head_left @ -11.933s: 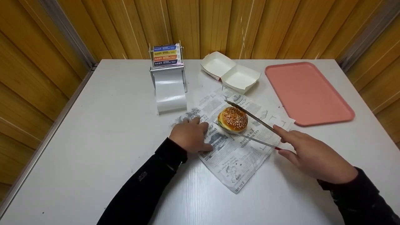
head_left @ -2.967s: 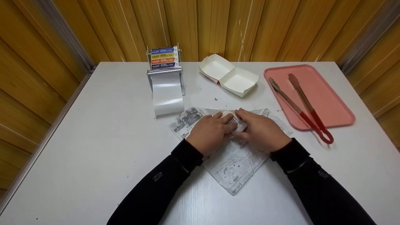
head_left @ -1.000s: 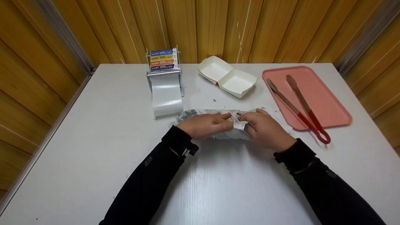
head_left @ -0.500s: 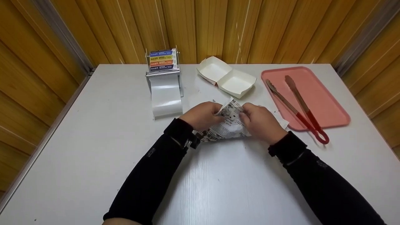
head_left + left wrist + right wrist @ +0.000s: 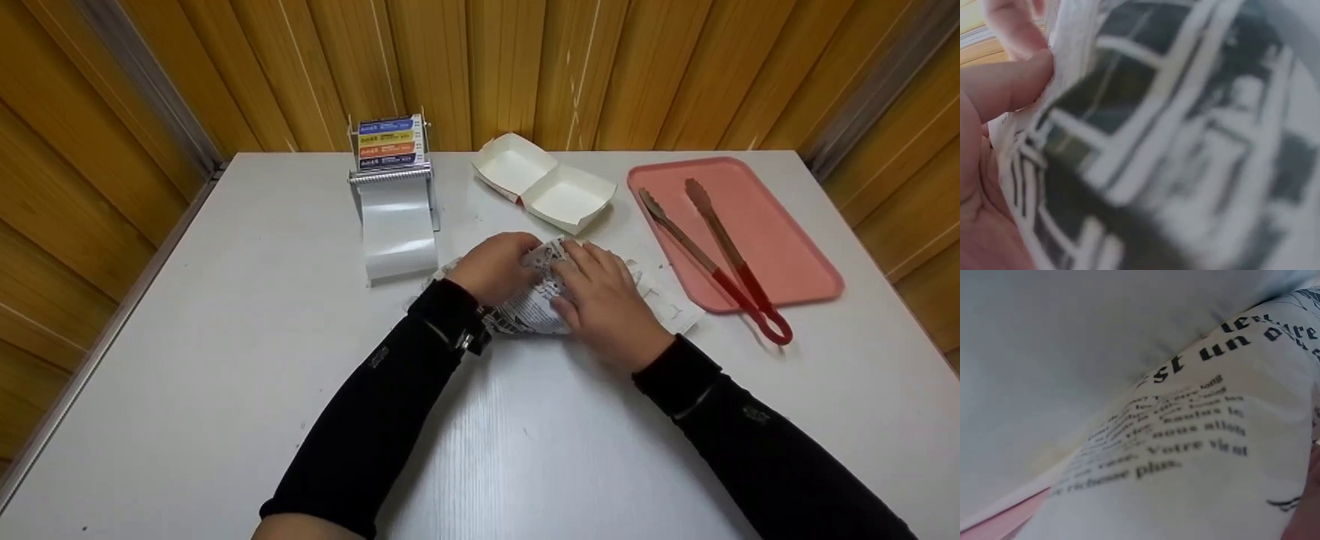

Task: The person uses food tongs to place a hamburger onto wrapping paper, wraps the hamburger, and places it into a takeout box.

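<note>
A sheet of newsprint-patterned wrapping paper is folded up into a bulge at the middle of the table, its side corners spread left and right. The burger seen on it earlier is hidden inside. My left hand grips the fold from the left; the left wrist view has its thumb against the printed paper. From the right, my right hand rests on the folded flap with its fingers stretched out. Printed text on the paper fills much of the right wrist view.
Behind the hands lies an opened white burger box. A label dispenser with a hanging silver-white strip stands at the back left. To the right, red-handled tongs lie across a pink tray, handle end over its front edge.
The tongs have gone from my right hand onto the tray. The paper's near corner has been folded up and away over the burger. In the last half second my right fingers have spread onto the flap.
</note>
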Action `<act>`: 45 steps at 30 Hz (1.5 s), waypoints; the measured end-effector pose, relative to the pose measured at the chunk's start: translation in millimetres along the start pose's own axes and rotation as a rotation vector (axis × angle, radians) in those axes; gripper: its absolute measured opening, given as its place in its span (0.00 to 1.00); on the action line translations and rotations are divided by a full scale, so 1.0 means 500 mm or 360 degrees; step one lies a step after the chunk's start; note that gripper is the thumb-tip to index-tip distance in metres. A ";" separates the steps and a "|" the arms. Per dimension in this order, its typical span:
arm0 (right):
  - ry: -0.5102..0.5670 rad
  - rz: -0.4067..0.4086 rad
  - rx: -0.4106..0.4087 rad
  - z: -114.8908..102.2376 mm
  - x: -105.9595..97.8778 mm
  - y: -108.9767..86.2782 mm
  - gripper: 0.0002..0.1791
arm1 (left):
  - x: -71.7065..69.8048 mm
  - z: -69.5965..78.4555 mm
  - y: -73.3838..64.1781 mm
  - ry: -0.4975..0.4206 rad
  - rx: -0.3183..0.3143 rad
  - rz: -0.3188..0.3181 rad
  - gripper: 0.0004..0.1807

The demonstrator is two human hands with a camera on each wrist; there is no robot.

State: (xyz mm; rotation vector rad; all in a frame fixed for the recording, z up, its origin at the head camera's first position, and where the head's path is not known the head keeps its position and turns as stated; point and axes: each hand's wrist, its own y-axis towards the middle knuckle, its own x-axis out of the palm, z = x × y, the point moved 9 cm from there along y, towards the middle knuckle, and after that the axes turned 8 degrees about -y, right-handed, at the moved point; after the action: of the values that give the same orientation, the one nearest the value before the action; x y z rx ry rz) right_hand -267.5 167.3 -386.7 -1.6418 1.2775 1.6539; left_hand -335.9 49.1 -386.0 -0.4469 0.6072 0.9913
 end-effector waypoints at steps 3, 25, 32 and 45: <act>0.0026 -0.0170 0.0051 0.008 0.016 0.002 0.35 | -0.001 -0.003 0.001 -0.0044 -0.0030 0.0041 0.16; 0.0151 -0.0670 0.0039 0.038 0.048 0.037 0.55 | -0.011 -0.049 0.001 0.0028 -0.0264 0.0028 0.31; 0.0130 -0.0743 0.0023 0.046 0.053 0.052 0.60 | 0.006 -0.044 -0.007 0.0103 -0.0198 -0.0136 0.32; 0.0139 -0.0840 0.0088 0.053 0.073 0.055 0.69 | -0.014 -0.073 0.002 -0.0082 -0.0144 -0.0024 0.19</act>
State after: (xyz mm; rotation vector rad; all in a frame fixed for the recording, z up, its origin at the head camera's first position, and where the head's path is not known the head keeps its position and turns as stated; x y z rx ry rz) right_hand -310.2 167.6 -417.9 -1.8331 0.8164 1.2268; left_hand -349.4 23.0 -409.2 -0.5036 0.5135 1.0156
